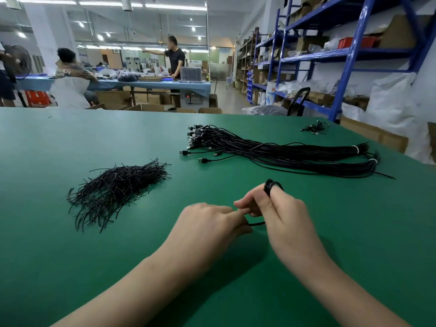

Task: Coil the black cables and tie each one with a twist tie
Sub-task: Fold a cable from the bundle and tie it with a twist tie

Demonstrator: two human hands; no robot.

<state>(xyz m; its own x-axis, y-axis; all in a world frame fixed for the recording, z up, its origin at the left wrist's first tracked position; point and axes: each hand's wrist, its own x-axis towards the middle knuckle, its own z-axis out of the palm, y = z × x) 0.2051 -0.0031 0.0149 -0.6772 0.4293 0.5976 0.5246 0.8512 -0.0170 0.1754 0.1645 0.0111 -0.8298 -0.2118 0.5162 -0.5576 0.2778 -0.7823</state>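
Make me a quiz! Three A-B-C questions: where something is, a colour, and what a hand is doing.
1. Where is the heap of short black twist ties? A) on a shelf B) left of the left hand C) in a box
2. What colour is the flat table top? A) red B) yellow C) green
3. What is the right hand doing? A) gripping a small coiled black cable B) lying flat C) waving
Answers: 1 B, the heap lies left of that hand; 2 C, the bare surface is green; 3 A, its fingers curl round the coil.
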